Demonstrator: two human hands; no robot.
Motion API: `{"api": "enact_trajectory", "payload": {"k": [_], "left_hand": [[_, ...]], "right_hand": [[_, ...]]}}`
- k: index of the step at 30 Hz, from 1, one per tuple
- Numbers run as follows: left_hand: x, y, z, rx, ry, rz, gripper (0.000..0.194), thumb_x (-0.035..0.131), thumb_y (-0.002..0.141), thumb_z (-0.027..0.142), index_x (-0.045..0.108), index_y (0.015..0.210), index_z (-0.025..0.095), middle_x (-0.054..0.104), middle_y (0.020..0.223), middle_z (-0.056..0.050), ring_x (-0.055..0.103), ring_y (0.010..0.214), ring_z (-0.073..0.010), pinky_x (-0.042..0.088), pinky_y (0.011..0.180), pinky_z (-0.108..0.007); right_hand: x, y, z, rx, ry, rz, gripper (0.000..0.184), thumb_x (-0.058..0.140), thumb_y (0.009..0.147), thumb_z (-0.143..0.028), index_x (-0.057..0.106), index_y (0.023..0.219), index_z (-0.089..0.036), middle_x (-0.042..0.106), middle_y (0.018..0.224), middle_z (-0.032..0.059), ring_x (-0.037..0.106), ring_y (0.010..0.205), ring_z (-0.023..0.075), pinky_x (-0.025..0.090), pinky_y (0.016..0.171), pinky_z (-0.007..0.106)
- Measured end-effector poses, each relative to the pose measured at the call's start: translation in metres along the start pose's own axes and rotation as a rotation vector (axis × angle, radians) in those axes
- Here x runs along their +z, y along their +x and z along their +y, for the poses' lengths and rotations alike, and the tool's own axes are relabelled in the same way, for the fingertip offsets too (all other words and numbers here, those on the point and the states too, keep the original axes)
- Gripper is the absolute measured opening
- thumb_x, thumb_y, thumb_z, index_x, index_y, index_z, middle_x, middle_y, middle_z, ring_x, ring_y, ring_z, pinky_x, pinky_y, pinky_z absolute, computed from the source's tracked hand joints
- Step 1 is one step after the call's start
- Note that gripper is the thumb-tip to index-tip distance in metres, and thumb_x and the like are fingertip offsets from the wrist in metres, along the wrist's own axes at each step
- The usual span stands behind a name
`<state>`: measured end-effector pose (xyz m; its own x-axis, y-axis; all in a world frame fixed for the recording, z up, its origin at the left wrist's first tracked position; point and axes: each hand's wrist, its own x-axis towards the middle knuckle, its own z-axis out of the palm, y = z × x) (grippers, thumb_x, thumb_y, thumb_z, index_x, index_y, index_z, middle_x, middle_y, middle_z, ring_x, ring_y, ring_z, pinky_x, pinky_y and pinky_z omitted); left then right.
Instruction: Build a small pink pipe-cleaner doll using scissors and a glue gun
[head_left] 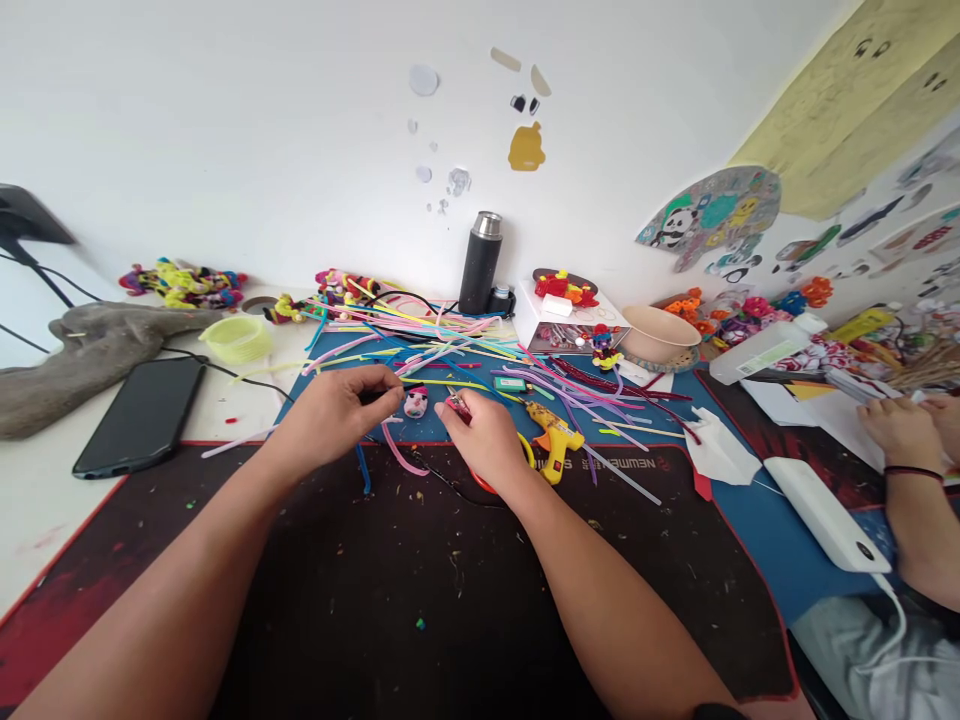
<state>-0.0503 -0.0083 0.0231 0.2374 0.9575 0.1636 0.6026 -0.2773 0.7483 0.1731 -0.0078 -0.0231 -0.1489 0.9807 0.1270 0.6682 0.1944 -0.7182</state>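
My left hand is closed in a pinch on a small pink-and-white pipe-cleaner figure, held just above the dark desk mat. A pink pipe cleaner trails down from the figure. My right hand is closed too, pinching a small red-handled tool whose tip is close to the figure's right side. A yellow hot glue gun lies just right of my right hand.
Several coloured pipe cleaners are strewn over the blue mat. A black phone lies at the left, a dark flask stands by the wall, a beige bowl and a white power bank sit right. Another person's hand works at the right edge.
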Motion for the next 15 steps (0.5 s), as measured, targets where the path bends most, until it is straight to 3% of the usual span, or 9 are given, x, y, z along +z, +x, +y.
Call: {"api": "enact_trajectory", "payload": {"k": [8, 15], "left_hand": [[0.0017, -0.0005, 0.0010, 0.003, 0.021, 0.013, 0.031, 0.059, 0.092, 0.048, 0.072, 0.083, 0.021, 0.067, 0.075, 0.002, 0.056, 0.070, -0.0170, 0.041, 0.066, -0.026], [0.0035, 0.0006, 0.0012, 0.001, 0.043, 0.029, 0.031, 0.058, 0.092, 0.048, 0.073, 0.084, 0.022, 0.069, 0.076, 0.001, 0.056, 0.070, -0.0175, 0.041, 0.065, -0.027]], "right_hand": [[0.0019, -0.0076, -0.0071, -0.025, 0.238, -0.072, 0.036, 0.065, 0.100, -0.052, 0.056, 0.080, -0.023, 0.054, 0.071, -0.0040, 0.046, 0.065, 0.0155, 0.031, 0.063, 0.029], [0.0005, -0.0062, -0.0060, -0.048, 0.279, -0.055, 0.029, 0.066, 0.101, -0.050, 0.072, 0.094, -0.022, 0.070, 0.083, -0.0004, 0.060, 0.073, 0.0174, 0.038, 0.067, 0.029]]}}
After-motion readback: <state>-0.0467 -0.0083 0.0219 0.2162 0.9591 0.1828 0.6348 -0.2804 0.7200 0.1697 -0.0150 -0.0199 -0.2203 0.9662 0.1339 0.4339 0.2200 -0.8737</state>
